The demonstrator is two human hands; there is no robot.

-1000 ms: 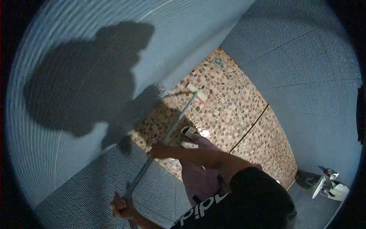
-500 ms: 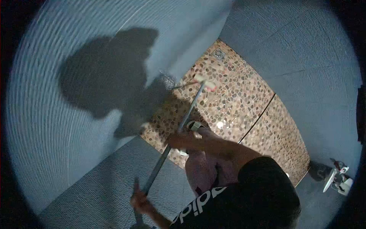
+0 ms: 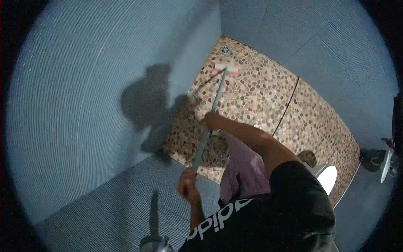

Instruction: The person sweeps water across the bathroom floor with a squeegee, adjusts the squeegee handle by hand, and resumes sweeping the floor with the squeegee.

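My right hand (image 3: pixel 210 120) is closed around the middle of a long grey pole (image 3: pixel 200 152). Lower down, near the pole's near end, my left hand (image 3: pixel 188 185) is wrapped round it. At the far end, a pale crosswise head (image 3: pixel 226 68) with a reddish edge rests on the pebble-patterned floor (image 3: pixel 252 94), just below a round-slotted drain (image 3: pixel 225 50). My bent leg in purple cloth (image 3: pixel 245 168) lies to the right of the pole.
Ribbed blue-grey walls (image 3: pixel 79 105) enclose the floor, with my shadow on the left one. A dark line crosses the pebbles. A white oval object (image 3: pixel 327 178) is at lower right, another white item (image 3: pixel 384 166) at far right, and a metallic fixture (image 3: pixel 155 243) at the bottom.
The pole's head has moved up the view, closer to the drain, and both hands have shifted up with the pole. The view has also turned; the white oval and the bottom fixture now show more.
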